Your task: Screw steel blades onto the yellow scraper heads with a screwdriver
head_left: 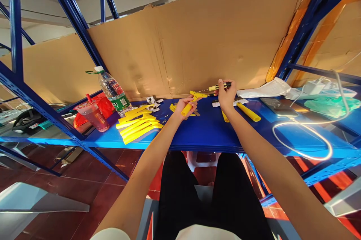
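Note:
My left hand (182, 105) is closed around the grip of a yellow T-shaped plastic handle (187, 110), its crosspiece pointing away from me. In my right hand (226, 96) is a screwdriver (216, 87) with a yellowish and black handle. Its thin shaft points left toward the head of the T-shaped handle; whether the tip touches cannot be made out. Small yellow pieces (194, 113) lie under my left hand. To the left, several yellow handles (139, 127) are laid side by side. Another yellow handle (248, 112) rests right of my right wrist.
On the blue shelf (208, 135) stand a water bottle (114, 91) and a red drink cup (93, 114) at left. A phone (278, 107) and a looped white cable (324, 142) lie at right. Cardboard (203, 44) walls off the back; blue posts (304, 26) flank it.

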`<move>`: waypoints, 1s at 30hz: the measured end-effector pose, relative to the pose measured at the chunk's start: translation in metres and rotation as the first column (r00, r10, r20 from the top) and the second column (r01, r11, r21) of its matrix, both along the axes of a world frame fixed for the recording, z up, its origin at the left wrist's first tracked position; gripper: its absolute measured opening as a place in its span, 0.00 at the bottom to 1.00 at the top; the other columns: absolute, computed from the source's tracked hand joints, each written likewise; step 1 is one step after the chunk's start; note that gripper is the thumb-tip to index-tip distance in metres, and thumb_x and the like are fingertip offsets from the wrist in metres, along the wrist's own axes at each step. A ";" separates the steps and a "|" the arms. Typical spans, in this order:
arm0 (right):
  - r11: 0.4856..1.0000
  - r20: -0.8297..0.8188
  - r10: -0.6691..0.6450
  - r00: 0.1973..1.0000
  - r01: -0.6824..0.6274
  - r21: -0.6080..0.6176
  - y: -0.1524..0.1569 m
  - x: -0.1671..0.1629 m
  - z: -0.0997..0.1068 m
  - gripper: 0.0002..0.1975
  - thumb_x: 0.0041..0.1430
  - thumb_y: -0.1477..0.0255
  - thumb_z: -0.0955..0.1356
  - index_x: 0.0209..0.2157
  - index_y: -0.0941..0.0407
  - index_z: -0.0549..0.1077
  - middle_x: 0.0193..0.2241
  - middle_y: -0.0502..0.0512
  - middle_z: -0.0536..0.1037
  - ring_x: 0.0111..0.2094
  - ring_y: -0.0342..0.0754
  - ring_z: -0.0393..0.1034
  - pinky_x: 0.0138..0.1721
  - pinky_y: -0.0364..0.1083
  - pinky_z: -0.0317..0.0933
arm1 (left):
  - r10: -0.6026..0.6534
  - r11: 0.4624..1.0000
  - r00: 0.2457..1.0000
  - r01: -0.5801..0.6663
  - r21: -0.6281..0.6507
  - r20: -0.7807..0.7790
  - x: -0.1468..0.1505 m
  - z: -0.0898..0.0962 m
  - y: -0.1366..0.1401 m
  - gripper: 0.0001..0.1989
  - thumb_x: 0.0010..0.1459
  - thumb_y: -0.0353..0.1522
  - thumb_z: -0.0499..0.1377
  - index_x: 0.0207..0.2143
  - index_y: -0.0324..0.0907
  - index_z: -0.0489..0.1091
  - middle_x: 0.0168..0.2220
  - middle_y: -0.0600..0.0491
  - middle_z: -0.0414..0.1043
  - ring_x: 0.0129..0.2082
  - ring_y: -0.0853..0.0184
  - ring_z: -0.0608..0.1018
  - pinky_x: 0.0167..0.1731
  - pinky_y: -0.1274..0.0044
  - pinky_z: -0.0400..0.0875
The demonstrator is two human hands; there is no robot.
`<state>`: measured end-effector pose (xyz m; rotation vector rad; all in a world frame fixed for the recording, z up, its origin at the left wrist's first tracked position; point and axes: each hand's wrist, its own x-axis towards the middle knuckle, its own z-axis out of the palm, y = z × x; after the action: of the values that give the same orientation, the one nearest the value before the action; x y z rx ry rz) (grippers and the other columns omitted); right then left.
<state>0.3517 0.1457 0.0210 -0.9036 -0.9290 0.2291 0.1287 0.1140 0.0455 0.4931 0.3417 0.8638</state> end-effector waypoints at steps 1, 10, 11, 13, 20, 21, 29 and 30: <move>1.000 -0.001 -0.003 1.000 0.003 -0.002 0.000 0.000 0.000 0.38 0.60 0.28 0.71 0.45 0.49 0.65 0.29 0.47 0.77 0.24 0.54 0.80 0.25 0.54 0.75 | -0.003 1.000 1.000 0.003 -0.004 0.006 0.000 0.000 0.000 0.30 0.61 0.17 0.54 0.63 0.45 0.71 0.66 0.38 0.78 0.20 0.80 0.68 0.22 0.85 0.71; 1.000 0.019 -0.008 1.000 0.009 -0.005 -0.004 -0.002 0.000 0.37 0.62 0.29 0.70 0.45 0.48 0.66 0.30 0.48 0.76 0.24 0.54 0.79 0.25 0.54 0.74 | 0.009 0.999 0.999 -0.007 0.041 -0.032 0.000 -0.002 0.001 0.29 0.60 0.16 0.56 0.61 0.45 0.71 0.62 0.39 0.80 0.20 0.81 0.67 0.23 0.87 0.71; 1.000 0.020 -0.006 1.000 0.006 -0.004 -0.004 -0.002 0.000 0.37 0.62 0.29 0.70 0.45 0.48 0.66 0.30 0.48 0.76 0.24 0.54 0.80 0.25 0.54 0.75 | 0.017 0.998 0.999 -0.015 0.054 -0.049 0.000 -0.002 0.001 0.30 0.60 0.16 0.56 0.61 0.45 0.71 0.62 0.40 0.80 0.20 0.80 0.67 0.22 0.86 0.71; 1.000 0.022 -0.003 1.000 0.003 -0.006 -0.004 -0.003 0.000 0.36 0.63 0.29 0.70 0.46 0.48 0.66 0.31 0.49 0.76 0.25 0.54 0.80 0.26 0.54 0.75 | 0.039 0.997 0.996 -0.033 0.074 -0.085 0.001 -0.001 0.001 0.30 0.60 0.16 0.57 0.61 0.46 0.72 0.62 0.40 0.81 0.20 0.79 0.67 0.22 0.85 0.72; 0.999 0.028 0.045 0.999 -0.045 -0.008 -0.007 -0.005 0.002 0.37 0.61 0.29 0.71 0.46 0.48 0.66 0.34 0.52 0.80 0.31 0.56 0.84 0.25 0.53 0.76 | 0.021 0.997 0.997 -0.015 0.069 -0.076 0.001 -0.003 0.003 0.29 0.59 0.16 0.58 0.60 0.44 0.72 0.63 0.38 0.80 0.20 0.79 0.67 0.21 0.85 0.72; 0.999 0.032 0.053 0.998 -0.053 -0.008 -0.007 -0.006 0.003 0.38 0.60 0.29 0.71 0.46 0.48 0.66 0.34 0.52 0.80 0.31 0.57 0.85 0.26 0.53 0.77 | 0.014 0.998 0.997 -0.009 0.069 -0.070 0.001 -0.003 0.003 0.29 0.59 0.16 0.58 0.61 0.44 0.72 0.63 0.38 0.80 0.20 0.79 0.67 0.21 0.85 0.71; 0.998 0.029 0.059 0.998 -0.059 0.010 -0.006 -0.008 0.002 0.38 0.60 0.29 0.72 0.46 0.49 0.67 0.34 0.52 0.80 0.30 0.57 0.85 0.25 0.54 0.77 | 0.005 0.999 0.999 -0.002 0.053 -0.049 0.000 -0.004 0.004 0.27 0.61 0.16 0.57 0.59 0.44 0.73 0.63 0.38 0.79 0.20 0.81 0.67 0.22 0.87 0.71; 0.998 0.023 0.057 0.998 -0.057 0.009 -0.005 -0.007 0.002 0.38 0.60 0.29 0.72 0.46 0.48 0.66 0.33 0.52 0.80 0.30 0.57 0.85 0.25 0.54 0.77 | 0.006 0.998 0.999 -0.003 0.055 -0.052 0.000 -0.004 0.004 0.28 0.60 0.16 0.57 0.59 0.44 0.73 0.62 0.39 0.79 0.20 0.81 0.67 0.22 0.87 0.72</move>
<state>0.3444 0.1403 0.0227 -0.8728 -0.9770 0.2635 0.1292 0.1183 0.0417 0.5668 0.3678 0.8673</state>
